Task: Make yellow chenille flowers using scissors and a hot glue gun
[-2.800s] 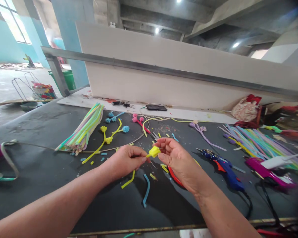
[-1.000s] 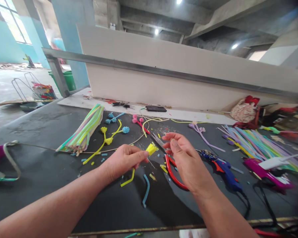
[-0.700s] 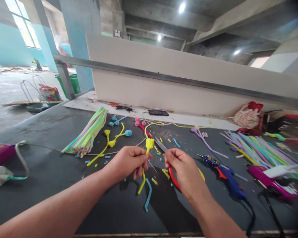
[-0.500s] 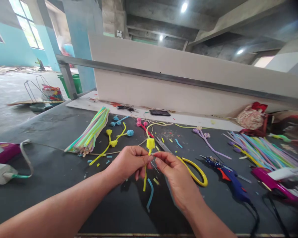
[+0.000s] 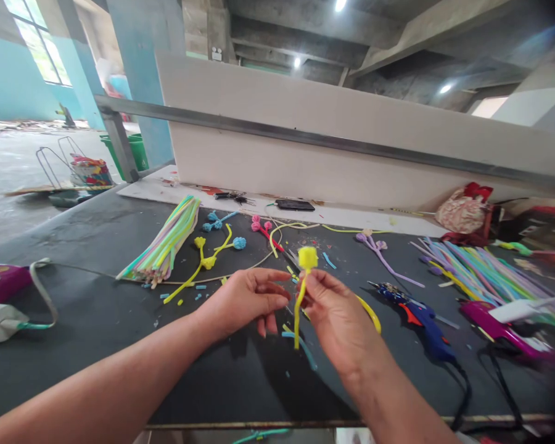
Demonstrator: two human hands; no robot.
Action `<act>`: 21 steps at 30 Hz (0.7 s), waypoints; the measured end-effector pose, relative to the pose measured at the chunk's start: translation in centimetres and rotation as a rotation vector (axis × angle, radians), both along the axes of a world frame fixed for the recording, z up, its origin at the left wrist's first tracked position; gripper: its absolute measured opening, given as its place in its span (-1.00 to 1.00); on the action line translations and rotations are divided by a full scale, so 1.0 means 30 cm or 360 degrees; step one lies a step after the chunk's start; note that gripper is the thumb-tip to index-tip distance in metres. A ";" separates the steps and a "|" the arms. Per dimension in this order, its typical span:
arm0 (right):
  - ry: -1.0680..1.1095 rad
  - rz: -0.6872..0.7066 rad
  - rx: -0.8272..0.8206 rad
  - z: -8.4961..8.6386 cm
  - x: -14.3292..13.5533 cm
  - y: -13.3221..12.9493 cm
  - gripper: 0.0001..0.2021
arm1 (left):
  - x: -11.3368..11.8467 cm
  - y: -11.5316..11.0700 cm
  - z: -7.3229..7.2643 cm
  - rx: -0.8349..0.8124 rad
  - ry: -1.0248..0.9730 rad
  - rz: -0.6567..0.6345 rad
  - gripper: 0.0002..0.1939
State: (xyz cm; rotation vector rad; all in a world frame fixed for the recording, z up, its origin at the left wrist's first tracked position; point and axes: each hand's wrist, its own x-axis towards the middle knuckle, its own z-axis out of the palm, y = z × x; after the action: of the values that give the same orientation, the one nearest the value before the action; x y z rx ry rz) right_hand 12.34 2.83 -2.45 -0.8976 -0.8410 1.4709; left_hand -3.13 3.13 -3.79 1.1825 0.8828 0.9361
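My right hand (image 5: 330,308) pinches a yellow piece with a block-like head (image 5: 308,257) and a thin stem that hangs down below the fingers. Just to its left, my left hand (image 5: 250,299) is held with its fingers apart and nothing between them. Scissors with yellow handles (image 5: 371,314) lie partly hidden behind my right hand. A thin blue strip (image 5: 305,350) rests on the dark table (image 5: 222,394) below the stem. Left of my hands lies a yellow branched piece (image 5: 207,261), with a blue knotted ball (image 5: 239,243) beside it.
A bundle of pastel strips (image 5: 166,243) lies at the left, another (image 5: 499,277) at the right. A blue glue gun (image 5: 419,317) and a magenta tool (image 5: 504,330) are on the right, with cords. A phone (image 5: 295,205) lies near the back panel (image 5: 305,111).
My left hand has let go of the yellow piece and opened. My right hand has carried the piece slightly right and up. The view has shifted a little.
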 end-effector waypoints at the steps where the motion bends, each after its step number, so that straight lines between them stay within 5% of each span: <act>1: 0.0021 -0.0008 0.0012 0.018 0.027 0.011 -0.80 | -0.010 0.009 -0.008 0.0049 0.0021 0.0073 -0.57; 6: 0.0115 0.0141 -0.0024 0.071 0.177 0.056 -0.81 | -0.058 0.051 -0.028 0.0271 0.0444 0.0290 -0.82; 14: 0.0316 0.0282 -0.0110 0.065 0.241 0.065 -0.85 | 0.072 0.022 0.075 0.1045 0.1552 -0.0299 -0.83; 21: 0.0239 0.0329 -0.0120 0.048 0.216 0.043 -0.84 | 0.219 0.071 -0.016 0.1693 0.1964 -0.0547 -0.80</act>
State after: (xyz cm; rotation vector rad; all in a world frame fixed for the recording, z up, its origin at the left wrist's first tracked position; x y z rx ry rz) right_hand 18.82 4.12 -1.01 -0.7621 -0.7890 1.7370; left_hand 3.43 5.25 -4.28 2.8751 1.0414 0.2362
